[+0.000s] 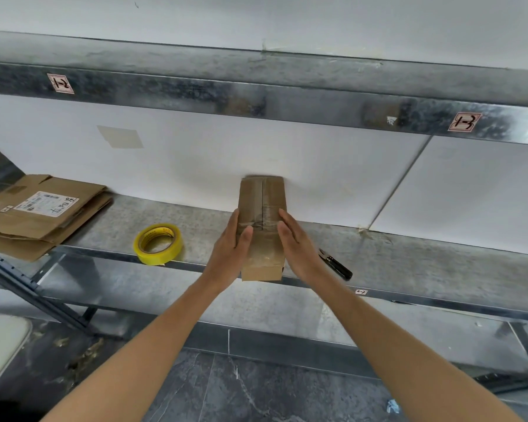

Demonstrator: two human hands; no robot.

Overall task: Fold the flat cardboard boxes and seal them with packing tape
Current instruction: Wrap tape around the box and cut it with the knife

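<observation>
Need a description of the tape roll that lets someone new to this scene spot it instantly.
Look along the grey metal shelf that runs across the view in front of the white wall. Near its front edge, between the stack of flat cardboard on the left and the small taped box in the middle, sits the tape roll. It is the only bright yellow, ring-shaped thing there.

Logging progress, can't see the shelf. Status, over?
Left hand, right hand flat against box sides. Box folded, taped on top, on shelf. Tape roll left, black tool right; neither blocking.
</observation>
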